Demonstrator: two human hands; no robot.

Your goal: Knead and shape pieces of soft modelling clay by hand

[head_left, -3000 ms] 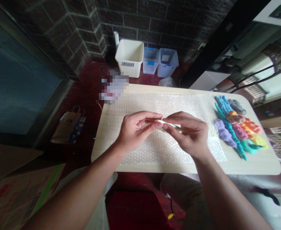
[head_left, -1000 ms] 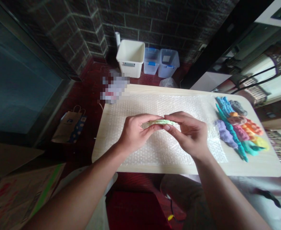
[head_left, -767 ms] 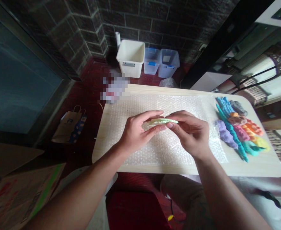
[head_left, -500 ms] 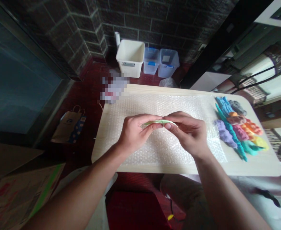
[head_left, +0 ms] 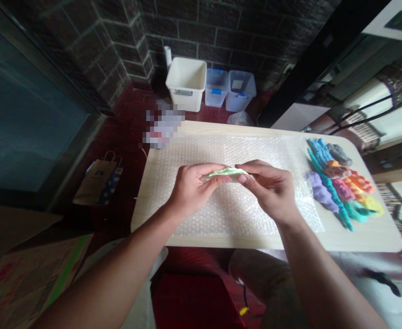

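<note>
A thin, pale green piece of what looks like modelling clay (head_left: 228, 172) is held up above the table, stretched sideways between my two hands. Its left end is pinched between the thumb and fingers of my left hand (head_left: 196, 185). My right hand (head_left: 272, 186) grips the other end, its thumb pressed on the near side; both ends are partly hidden by fingers. Below them a sheet of bubble wrap (head_left: 221, 214) covers much of the tabletop. To the right lie several soft coloured lumps, among them a purple lump (head_left: 321, 192) and a long teal strip (head_left: 331, 189).
The pale wooden table (head_left: 361, 240) has a blurred-out item (head_left: 164, 125) at its far left corner. Beyond stand a white bin (head_left: 187, 91) and two clear boxes (head_left: 241, 93). A paper bag (head_left: 96, 180) and a cardboard box (head_left: 32, 274) are to the left.
My fingertips have moved slightly apart, and more of the pale green clay shows between them. Both hands otherwise stay in about the same place.
</note>
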